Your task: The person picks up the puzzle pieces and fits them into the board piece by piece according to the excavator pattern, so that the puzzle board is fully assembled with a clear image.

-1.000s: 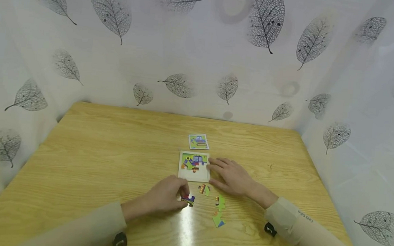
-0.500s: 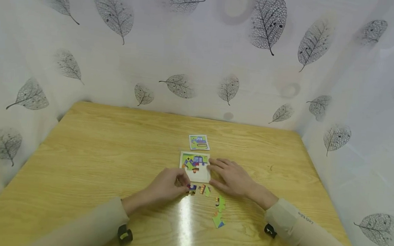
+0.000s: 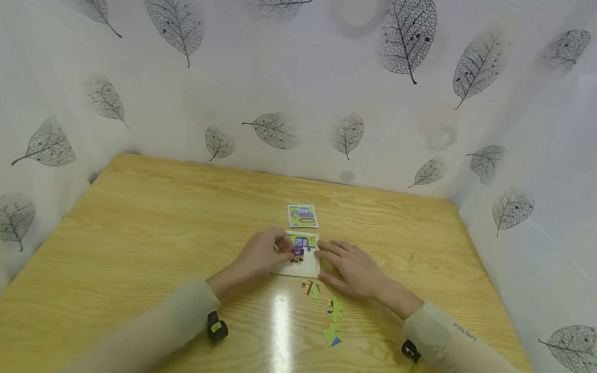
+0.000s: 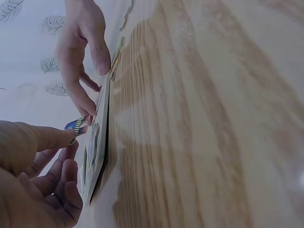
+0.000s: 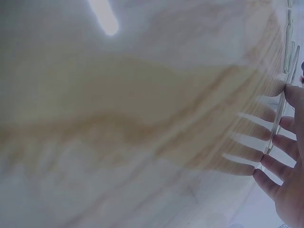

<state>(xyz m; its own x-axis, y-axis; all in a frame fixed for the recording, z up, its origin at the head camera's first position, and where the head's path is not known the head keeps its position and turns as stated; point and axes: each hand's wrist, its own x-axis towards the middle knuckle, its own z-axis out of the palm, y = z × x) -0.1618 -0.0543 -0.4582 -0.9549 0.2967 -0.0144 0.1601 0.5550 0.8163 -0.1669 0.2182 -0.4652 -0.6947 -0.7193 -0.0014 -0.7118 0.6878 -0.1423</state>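
Observation:
My left hand (image 3: 261, 254) pinches a jigsaw piece (image 4: 78, 126) between thumb and fingers, blue and red with a yellow-black striped band. It is over the puzzle board (image 3: 309, 268), a pale square tray partly filled with a picture of a blue vehicle on green. In the left wrist view the piece is tilted just off the board's face. My right hand (image 3: 352, 269) rests at the board's right edge, fingers extended and touching it; the right wrist view shows those fingertips (image 5: 280, 142) along the thin edge. The left hand hides the board's left part.
Behind the board lies a small picture card (image 3: 303, 216) of the same vehicle. Loose jigsaw pieces lie in front: an orange-green one (image 3: 310, 289), a green one (image 3: 335, 309) and a green-and-blue one (image 3: 331, 334). A leaf-patterned curtain (image 3: 296, 65) encloses the wooden table (image 3: 171, 218).
Carrying the striped jigsaw piece, my left hand has moved forward from the table in front of the board to above it. My right hand has stayed at the board's edge.

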